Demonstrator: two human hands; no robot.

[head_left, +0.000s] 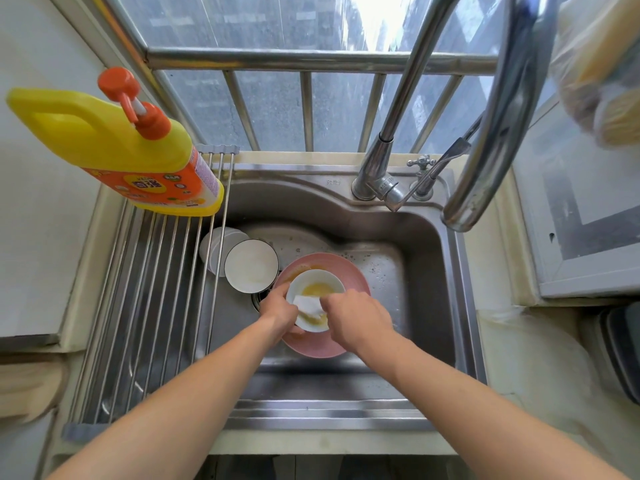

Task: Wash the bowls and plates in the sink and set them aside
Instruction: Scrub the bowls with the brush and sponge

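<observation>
At frame centre, the left hand (277, 311) grips a white bowl (317, 292) over a pink plate (349, 282) in the sink (426, 271); the right hand (353, 317) pinches a cloth (308, 304) inside it.

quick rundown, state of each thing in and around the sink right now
small white bowl: dirty, yellow residue, held over pink plate
pink plate: dirty, in sink
white cloth: inside small bowl
black-rimmed bowl: upright, in sink
faucet: no water running
left hand: grips bowl
right hand: holds cloth
</observation>
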